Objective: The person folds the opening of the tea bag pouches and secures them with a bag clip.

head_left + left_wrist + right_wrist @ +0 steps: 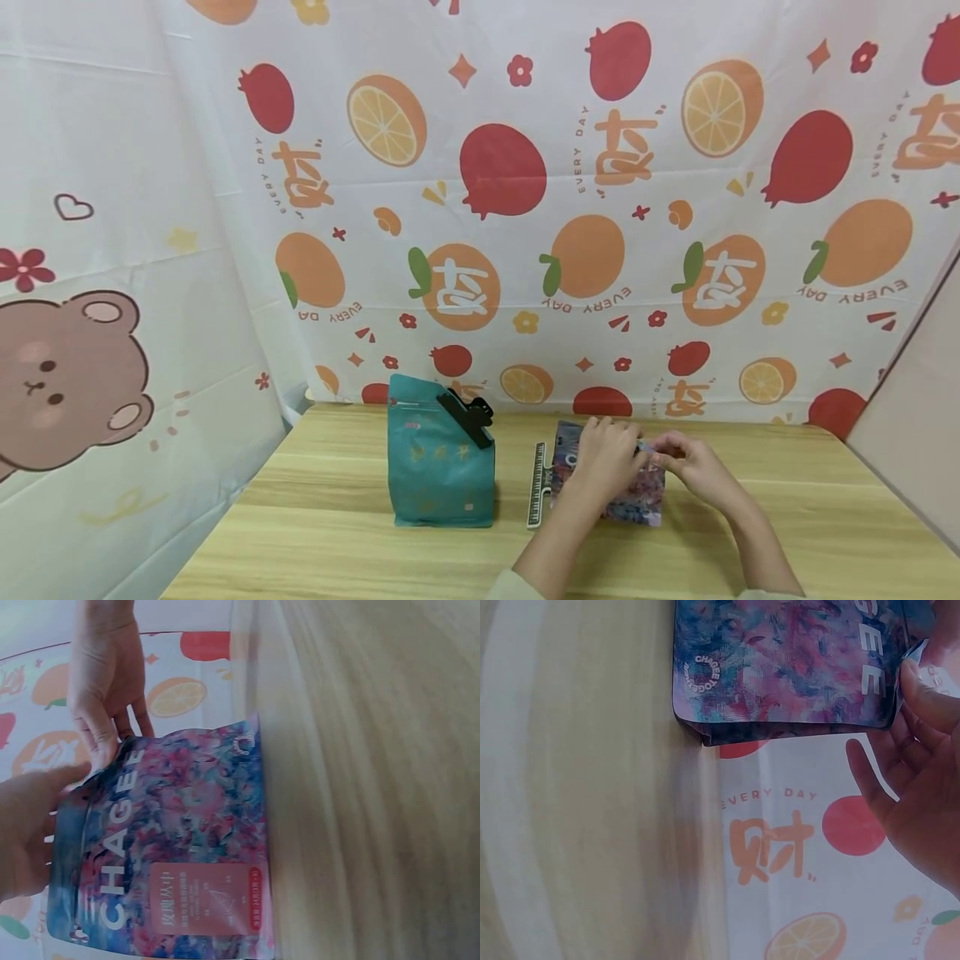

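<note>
A stand-up pouch (191, 795) with a blue, pink and purple print and large letters CHAGEE stands upright on the table. My left hand (611, 458) grips it at the top edge, its thumb on one side and its fingers partly hidden behind the pouch in the left wrist view. My right hand (701, 471) pinches the top right corner of the pouch between thumb and fingers. In the right wrist view, that right hand (922, 761) holds a bit of the edge folded outward.
To the left stands a teal pouch (438, 475) with a black clip (467, 417) across its slanted top corner. Between the pouches lies a flat strip with a piano-key pattern (537, 487). A fruit-print cloth (502, 250) hangs behind the wooden table (315, 533).
</note>
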Available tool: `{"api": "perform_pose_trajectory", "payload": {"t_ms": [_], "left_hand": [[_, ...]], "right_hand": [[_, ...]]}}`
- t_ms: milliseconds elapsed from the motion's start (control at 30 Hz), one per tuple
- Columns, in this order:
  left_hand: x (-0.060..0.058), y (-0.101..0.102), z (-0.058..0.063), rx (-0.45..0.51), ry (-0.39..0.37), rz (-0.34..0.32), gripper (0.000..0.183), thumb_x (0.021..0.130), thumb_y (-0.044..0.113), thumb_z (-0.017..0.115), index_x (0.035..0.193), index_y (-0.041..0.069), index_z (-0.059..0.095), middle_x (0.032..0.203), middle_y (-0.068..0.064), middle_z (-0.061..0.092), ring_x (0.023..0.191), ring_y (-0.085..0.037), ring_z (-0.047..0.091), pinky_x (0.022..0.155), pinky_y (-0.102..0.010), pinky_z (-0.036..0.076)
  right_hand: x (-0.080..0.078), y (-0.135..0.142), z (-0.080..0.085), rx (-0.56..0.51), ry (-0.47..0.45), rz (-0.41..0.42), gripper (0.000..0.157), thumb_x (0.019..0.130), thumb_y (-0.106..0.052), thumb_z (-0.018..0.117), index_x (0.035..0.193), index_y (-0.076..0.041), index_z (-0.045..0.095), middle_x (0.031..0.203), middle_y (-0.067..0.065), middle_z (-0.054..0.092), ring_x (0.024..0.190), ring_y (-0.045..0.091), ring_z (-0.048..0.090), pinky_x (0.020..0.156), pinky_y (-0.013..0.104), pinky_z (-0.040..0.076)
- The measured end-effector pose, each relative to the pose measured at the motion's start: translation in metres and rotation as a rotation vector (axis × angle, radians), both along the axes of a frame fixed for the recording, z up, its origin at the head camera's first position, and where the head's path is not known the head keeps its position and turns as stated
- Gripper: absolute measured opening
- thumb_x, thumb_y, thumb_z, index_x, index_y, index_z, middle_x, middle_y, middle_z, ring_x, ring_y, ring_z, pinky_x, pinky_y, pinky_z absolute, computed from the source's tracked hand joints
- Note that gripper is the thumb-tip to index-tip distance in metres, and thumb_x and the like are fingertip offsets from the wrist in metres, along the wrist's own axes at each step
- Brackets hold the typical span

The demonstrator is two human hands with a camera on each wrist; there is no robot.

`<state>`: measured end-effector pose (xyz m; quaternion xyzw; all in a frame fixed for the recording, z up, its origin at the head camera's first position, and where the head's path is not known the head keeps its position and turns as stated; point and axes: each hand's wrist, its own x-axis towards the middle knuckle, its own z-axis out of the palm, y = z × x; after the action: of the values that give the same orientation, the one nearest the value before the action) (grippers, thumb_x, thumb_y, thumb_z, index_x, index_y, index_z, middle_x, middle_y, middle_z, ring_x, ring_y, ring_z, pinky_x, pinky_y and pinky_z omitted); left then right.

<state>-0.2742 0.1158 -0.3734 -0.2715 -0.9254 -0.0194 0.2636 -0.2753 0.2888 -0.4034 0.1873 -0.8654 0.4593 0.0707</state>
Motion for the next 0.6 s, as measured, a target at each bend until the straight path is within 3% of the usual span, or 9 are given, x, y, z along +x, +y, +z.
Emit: {"api": "perform_pose_trajectory", "payload": {"t_ms": [167,600], "left_hand": [[-0.001,0.003,-0.005,0.039,0.081,0.032,0.014,0.082,0.042,0.067,0.085,0.029,0.07,0.081,0.015,0.064,0.071,-0.005,0.054,0.065,-0.02,0.039],[-0.003,0.009,-0.013,0.207,0.147,0.016,0.011,0.073,0.036,0.076,0.07,0.029,0.068,0.07,0.017,0.063,0.06,0.0,0.053,0.062,-0.018,0.035]], "right_hand": [[-0.001,0.0,-0.005,-0.001,0.024,0.002,0.011,0.089,-0.01,0.06,0.093,0.001,0.06,0.084,0.005,0.06,0.077,0.015,0.056,0.065,0.029,0.047],[-0.003,-0.002,-0.015,-0.002,0.142,-0.048,0.004,0.084,-0.002,0.064,0.083,-0.003,0.06,0.073,-0.003,0.056,0.067,0.007,0.051,0.06,0.026,0.041]]}}
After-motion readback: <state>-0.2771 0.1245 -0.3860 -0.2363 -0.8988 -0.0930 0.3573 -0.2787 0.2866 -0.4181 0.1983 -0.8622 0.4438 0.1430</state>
